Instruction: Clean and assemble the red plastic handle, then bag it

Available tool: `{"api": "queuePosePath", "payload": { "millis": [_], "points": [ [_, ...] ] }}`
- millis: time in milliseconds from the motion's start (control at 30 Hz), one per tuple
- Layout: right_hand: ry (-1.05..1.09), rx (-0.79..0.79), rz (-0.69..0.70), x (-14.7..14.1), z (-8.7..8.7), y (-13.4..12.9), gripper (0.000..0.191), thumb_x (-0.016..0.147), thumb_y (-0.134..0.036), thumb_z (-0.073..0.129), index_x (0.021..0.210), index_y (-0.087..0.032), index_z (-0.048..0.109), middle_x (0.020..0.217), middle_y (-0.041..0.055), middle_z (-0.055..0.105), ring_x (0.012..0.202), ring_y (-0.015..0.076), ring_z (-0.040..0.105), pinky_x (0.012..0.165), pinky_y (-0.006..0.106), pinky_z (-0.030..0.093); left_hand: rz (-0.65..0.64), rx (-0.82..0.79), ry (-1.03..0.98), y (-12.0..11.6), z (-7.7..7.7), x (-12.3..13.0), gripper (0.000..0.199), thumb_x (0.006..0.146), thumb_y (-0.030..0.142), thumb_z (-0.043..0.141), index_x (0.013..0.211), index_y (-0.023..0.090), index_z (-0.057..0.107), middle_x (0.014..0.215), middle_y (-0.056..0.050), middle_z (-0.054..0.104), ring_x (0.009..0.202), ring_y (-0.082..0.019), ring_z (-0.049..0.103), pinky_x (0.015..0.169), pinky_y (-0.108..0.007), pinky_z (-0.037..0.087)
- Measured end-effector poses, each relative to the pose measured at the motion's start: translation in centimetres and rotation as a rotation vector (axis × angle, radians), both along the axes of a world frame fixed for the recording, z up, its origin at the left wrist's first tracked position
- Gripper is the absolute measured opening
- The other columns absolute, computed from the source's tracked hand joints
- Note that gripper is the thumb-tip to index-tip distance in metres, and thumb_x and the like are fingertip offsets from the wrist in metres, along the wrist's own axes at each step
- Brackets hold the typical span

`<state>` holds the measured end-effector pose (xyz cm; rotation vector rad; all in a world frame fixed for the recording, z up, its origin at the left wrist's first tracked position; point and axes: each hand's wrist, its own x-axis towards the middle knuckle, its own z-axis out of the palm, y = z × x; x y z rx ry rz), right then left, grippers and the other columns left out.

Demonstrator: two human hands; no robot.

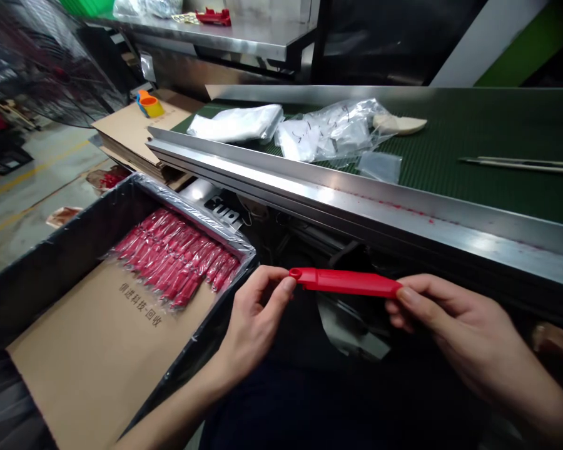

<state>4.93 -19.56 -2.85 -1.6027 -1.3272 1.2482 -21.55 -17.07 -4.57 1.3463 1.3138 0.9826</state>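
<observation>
- My left hand (256, 319) and right hand (455, 328) pinch the red plastic piece (346, 282) by its ends, level, leaving its length exposed.
- Bagged red pieces (173, 256) line the box's (51, 269) far edge, leaving the cardboard bare.

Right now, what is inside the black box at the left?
Inside the black box a row of red pieces in clear bags lies on a brown cardboard sheet. The cardboard covers whatever is under it, so that cannot be seen.
</observation>
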Motion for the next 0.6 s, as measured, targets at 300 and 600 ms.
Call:
{"api": "queuePosePath", "payload": {
  "millis": [300,600],
  "points": [
    [-0.278,0.657,0.552,-5.2,4.0,3.2,0.016,0.093,-0.009,0.05,0.099,-0.019,0.061,0.084,0.0016,0.066,0.074,0.0114,0.062,0.069,0.022,0.051,-0.601,0.425,0.265,1.1,-0.3,0.2,0.069,0.092,0.022,0.059,0.15,0.031,0.024,0.128,-0.008,0.059,0.109,-0.019,0.061,0.093,-0.029,0.051],
    [-0.924,0.444,0.432,2.2,7.1,18.9,0.019,0.09,-0.035,0.062,0.081,-0.019,0.066,0.075,0.0001,0.066,0.065,0.0137,0.06,0.057,0.026,0.045,-0.489,0.228,-0.077,0.4,-3.7,2.0,0.054,0.08,0.028,0.067,0.131,0.037,0.049,0.098,0.0,0.065,0.079,-0.015,0.063,0.073,-0.021,0.052]
  ]
}}
